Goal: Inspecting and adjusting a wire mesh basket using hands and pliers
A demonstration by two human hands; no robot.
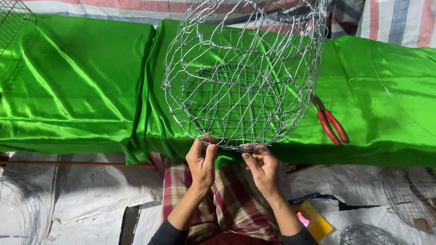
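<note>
A round basket of bent silver wire [243,77] lies tipped on a table under shiny green cloth [77,90], its open mouth facing me. My left hand [202,161] pinches the near rim of the basket with thumb and fingers. My right hand [261,165] grips the same rim a little to the right, fingers curled on the wire. Both hands sit at the table's front edge, above my lap in checked red and beige cloth [227,204].
Red-handled pliers [331,122] lie on the green cloth right of the basket. Another wire grid [11,20] shows at the top left. More wire pieces [408,195] lie on the white sheet on the floor at right and at left [18,208]. A yellow packet [313,220] lies by my right forearm.
</note>
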